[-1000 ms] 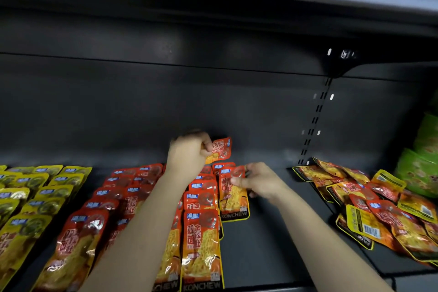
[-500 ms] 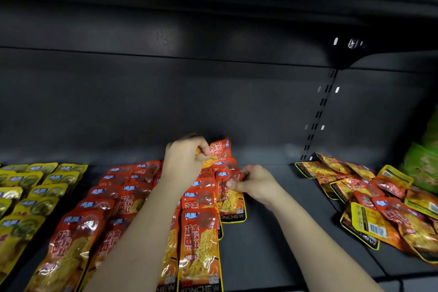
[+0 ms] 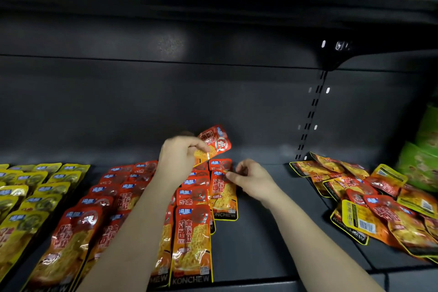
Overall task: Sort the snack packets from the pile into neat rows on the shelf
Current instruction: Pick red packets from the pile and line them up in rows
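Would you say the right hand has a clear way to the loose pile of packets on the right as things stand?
Probably yes. The right hand rests at the short row of red packets, and only bare shelf lies between it and the pile. The left hand holds a packet well away.

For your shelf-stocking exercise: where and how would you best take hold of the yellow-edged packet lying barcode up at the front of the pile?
Grip the barcode-up packet by its near left corner, coming from the front-left: it overhangs bare shelf, while neighbours overlap its right side.
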The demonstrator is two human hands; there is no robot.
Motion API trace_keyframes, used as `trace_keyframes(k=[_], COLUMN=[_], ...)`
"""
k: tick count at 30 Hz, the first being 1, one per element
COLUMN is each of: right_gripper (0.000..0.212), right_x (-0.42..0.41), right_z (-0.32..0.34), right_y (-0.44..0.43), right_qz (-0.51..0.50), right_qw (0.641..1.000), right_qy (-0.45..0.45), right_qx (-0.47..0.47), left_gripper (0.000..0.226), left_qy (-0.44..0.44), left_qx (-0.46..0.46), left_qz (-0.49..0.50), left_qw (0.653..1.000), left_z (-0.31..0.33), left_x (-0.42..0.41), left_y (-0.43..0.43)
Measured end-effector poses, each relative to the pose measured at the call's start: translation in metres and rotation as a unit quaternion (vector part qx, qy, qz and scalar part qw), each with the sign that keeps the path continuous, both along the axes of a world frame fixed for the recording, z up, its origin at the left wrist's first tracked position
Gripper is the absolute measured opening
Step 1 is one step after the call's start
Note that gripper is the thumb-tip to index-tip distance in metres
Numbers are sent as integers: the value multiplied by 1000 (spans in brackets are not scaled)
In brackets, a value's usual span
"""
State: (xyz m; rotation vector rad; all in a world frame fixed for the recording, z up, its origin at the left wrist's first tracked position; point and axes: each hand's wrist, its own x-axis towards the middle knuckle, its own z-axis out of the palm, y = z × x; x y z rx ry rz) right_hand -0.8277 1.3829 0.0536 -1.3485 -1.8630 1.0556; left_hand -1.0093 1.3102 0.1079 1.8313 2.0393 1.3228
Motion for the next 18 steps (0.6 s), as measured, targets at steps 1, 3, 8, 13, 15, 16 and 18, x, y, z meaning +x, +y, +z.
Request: trace_keyframes(k=[1, 3, 8, 13, 15, 16, 18], right_gripper=[26, 24, 20, 16, 15, 15, 16], right_x=[2, 7, 24, 41, 46, 48, 52], right_z=[3, 10, 26, 29, 27, 27, 26], right_y=[0, 1, 8, 11, 9, 8, 7], right_qz=[1, -1, -6, -24, -24, -23, -24], right_qw=[1000, 1000, 998, 997, 997, 997, 996], right_qy=[-9, -13, 0, 34, 34, 34, 32], right_qx=[9, 25, 67, 67, 69, 70, 75], left_gripper=[40, 38, 36, 23, 16, 11, 11], left_qy=[-10, -29, -50, -108, -133, -147, -164], left_qx=[-9, -28, -11, 3, 5, 8, 6], left_qz=[-1, 3, -32, -33, -27, -22, -5], left_qw=[1000, 999, 998, 994, 991, 989, 986], left_z=[2, 4, 2, -3, -5, -6, -7], left_x=[2, 6, 16, 30, 36, 39, 45], left_y=[-3, -10, -22, -29, -31, -32, -36])
